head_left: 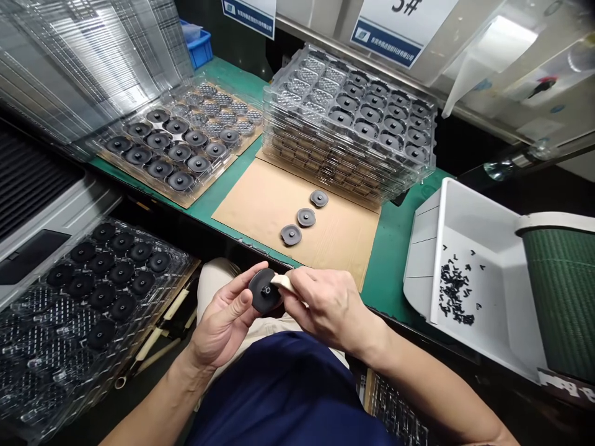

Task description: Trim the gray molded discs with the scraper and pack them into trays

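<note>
In front of my lap, my left hand [223, 322] grips a black round plastic part [264, 300] by its edge, the face with the raised central hub turned up. My right hand [325, 303] is closed around a small off-white strip [282, 283] whose tip touches the part near its hub. Whether the strip is cloth or a tool, I cannot tell. Beyond my hands, three similar parts, a near one [291, 235], a middle one [306, 217] and a far one [319, 198], lie in a slanting row on a cardboard sheet [242, 197].
Clear trays stand stacked [348, 148] at the back, the top one partly filled. A half-filled tray [162, 148] lies left, another [106, 266] lower left. At right, a grey bin [493, 248] holds small black scraps beside a green conveyor belt [560, 291].
</note>
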The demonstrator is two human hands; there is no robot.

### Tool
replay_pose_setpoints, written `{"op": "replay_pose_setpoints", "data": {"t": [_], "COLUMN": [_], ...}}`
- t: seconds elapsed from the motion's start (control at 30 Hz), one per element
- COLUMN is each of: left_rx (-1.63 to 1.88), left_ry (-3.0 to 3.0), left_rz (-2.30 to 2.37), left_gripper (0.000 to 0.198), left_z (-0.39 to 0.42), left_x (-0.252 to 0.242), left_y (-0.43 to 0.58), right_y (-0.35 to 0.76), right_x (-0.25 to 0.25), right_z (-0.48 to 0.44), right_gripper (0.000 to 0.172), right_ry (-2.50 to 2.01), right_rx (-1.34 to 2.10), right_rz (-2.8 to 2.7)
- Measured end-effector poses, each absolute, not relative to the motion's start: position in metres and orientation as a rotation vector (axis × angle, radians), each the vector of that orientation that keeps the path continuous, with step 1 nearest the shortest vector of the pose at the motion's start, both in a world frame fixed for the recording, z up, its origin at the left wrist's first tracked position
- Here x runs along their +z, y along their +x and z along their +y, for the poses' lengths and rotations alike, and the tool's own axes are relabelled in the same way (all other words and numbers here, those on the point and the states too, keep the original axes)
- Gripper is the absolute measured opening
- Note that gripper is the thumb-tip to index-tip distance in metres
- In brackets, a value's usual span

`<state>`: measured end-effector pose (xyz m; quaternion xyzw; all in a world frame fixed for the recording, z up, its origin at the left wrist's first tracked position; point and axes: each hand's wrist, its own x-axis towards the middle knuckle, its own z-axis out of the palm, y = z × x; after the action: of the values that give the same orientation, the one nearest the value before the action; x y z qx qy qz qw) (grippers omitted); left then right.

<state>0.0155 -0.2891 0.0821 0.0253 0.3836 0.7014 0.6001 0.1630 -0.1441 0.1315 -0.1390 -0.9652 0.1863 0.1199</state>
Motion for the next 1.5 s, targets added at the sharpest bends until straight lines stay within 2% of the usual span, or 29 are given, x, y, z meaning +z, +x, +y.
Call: {"op": "replay_pose_setpoints", "data": {"t": [0.27, 0.6, 0.7, 0.77, 0.8, 0.9, 1.03, 1.27, 1.5], "left_rx": [1.483, 1.368, 1.382, 1.5, 1.588, 1.804, 1.858, 2.108, 1.994], "left_ry": [0.05, 0.023, -0.021, -0.065, -0.074, 0.01, 0.217, 0.39, 0.326], "left_rz": [0.872, 0.723, 0.655, 0.669, 0.701, 0.858, 0.985, 1.128, 1.023], "left_gripper": [0.042, 0.037, 0.039, 0.037, 0.039, 0.052, 0.053, 0.053, 0.053], "left_z": [-0.297, -0.296, -0.295, -0.294, -0.294, -0.29, -0.284, -0.279, -0.289], "left_x": [0.075, 0.063, 0.065, 0.068, 0.07, 0.075, 0.086, 0.098, 0.088], "left_y": [0.012, 0.018, 0.019, 0.016, 0.015, 0.011, 0.016, 0.011, 0.005], "right_y": [0.16, 0.146, 0.139, 0.137, 0.137, 0.14, 0.141, 0.141, 0.143], "right_x": [0.135, 0.147, 0.149, 0.147, 0.145, 0.14, 0.142, 0.151, 0.144], "right_z": [-0.138, -0.126, -0.13, -0.132, -0.134, -0.142, -0.158, -0.162, -0.151], "right_gripper": [0.029, 0.007, 0.013, 0.009, 0.014, 0.027, 0.026, 0.027, 0.027], "right_ry": [-0.188, 0.172, 0.303, 0.184, 0.056, -0.275, -0.374, -0.41, -0.435], "right_rx": [0.518, 0.436, 0.354, 0.366, 0.401, 0.67, 0.968, 0.846, 0.623], "right_rz": [-2.895, -3.093, -3.05, -2.991, -2.959, -2.874, -2.675, -2.658, -2.784]}}
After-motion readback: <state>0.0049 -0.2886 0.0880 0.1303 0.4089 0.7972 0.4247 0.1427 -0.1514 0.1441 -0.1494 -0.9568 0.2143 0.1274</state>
